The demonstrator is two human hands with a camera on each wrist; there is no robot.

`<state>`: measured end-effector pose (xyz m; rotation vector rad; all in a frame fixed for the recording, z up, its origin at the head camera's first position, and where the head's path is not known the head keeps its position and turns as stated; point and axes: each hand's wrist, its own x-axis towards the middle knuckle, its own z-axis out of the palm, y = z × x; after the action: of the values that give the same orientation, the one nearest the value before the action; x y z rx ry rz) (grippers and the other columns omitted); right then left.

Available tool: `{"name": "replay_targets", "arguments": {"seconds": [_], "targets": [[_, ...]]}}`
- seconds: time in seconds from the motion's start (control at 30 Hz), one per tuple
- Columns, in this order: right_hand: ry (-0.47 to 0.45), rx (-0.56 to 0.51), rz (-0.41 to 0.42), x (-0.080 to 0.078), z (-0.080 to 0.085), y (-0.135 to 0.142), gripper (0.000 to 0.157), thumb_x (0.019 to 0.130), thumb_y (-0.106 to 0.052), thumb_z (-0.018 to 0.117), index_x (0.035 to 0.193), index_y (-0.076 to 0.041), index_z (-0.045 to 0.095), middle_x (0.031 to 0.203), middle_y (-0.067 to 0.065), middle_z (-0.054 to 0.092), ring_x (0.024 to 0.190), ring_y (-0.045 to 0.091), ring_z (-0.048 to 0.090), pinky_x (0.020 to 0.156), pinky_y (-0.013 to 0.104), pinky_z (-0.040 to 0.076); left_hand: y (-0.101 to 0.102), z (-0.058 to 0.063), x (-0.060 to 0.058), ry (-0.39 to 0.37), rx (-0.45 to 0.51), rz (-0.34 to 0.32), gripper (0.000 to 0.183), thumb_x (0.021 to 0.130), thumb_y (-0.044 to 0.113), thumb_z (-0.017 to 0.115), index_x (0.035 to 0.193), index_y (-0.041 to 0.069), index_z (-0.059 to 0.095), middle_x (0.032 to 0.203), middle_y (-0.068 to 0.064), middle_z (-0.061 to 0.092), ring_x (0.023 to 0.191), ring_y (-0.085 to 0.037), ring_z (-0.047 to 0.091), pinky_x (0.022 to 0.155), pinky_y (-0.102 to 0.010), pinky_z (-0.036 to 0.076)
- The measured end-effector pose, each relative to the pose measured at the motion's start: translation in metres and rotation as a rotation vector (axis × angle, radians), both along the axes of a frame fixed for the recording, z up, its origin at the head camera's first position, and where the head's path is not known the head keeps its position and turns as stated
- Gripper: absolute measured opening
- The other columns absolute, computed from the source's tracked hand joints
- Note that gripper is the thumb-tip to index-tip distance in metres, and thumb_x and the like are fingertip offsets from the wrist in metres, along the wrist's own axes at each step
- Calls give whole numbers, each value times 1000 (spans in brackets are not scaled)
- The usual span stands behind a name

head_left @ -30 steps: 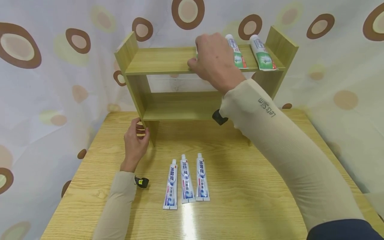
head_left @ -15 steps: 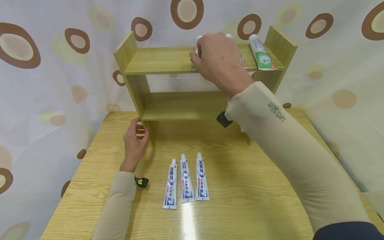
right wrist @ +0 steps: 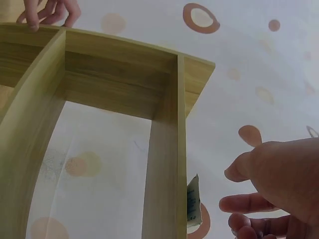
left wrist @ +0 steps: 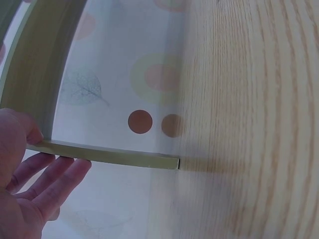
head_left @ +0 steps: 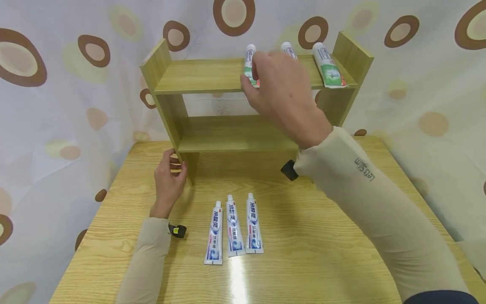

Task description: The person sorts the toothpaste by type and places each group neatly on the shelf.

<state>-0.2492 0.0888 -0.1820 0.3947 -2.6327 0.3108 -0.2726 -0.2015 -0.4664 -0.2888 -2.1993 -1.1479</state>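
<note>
Wooden shelf [head_left: 205, 75], bearing three green-and-white tubes [head_left: 328, 69] | your left hand [head_left: 168, 181], gripping its side | your right hand [head_left: 286, 95], hovering nearby, thumb and fingers apart | blue-and-white tubes [head_left: 234, 230], lying on table [head_left: 322, 236]

on the light wooden table [head_left: 303, 253] lie three long white plastic tubes with blue print: the left one [head_left: 214, 234], the middle one [head_left: 233, 228] and the right one [head_left: 254, 224]. each reads "冷酸灵" in large blue characters near the cap, with "抗敏感" smaller below; the remaining print is too small. the cream knit sleeve [head_left: 383, 223] on the right arm bears "let's slim" in black letters, upside down in the head view. three white and green plastic tubes [head_left: 250, 63] [head_left: 289, 50] [head_left: 329, 67] on the yellowish wooden shelf [head_left: 205, 76] carry blue lettering too small to read.
</note>
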Motion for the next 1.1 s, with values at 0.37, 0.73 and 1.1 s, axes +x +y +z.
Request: {"name": "replay_targets", "arguments": {"seconds": [0.37,0.73,1.1], "targets": [[15,-1,22,18,-22,-1,26,108,-26,59,104,-2,67,88,13,72,71,29,63,58,38,49,-2,0,-1,18,-1,-2,35,99,-2,70,132,-6,61,99,-29,74,85,-46,77,69,-60,67],[11,-18,68,30,-59,-8,27,106,-22,64,86,-5,64,68,4,56,58,20,50,49,30,40,-4,-2,-1,10,7,7,34,99,-2,69,131,-6,61,98,-28,75,84,-45,77,68,-29,67],[-20,6,31,37,-94,-10,35,107,-24,63,77,-7,62,68,6,62,55,22,57,47,32,44,-5,-2,-3,17,-26,11,36,98,-1,71,133,-5,62,98,-26,75,84,-41,78,68,-41,69]]}}
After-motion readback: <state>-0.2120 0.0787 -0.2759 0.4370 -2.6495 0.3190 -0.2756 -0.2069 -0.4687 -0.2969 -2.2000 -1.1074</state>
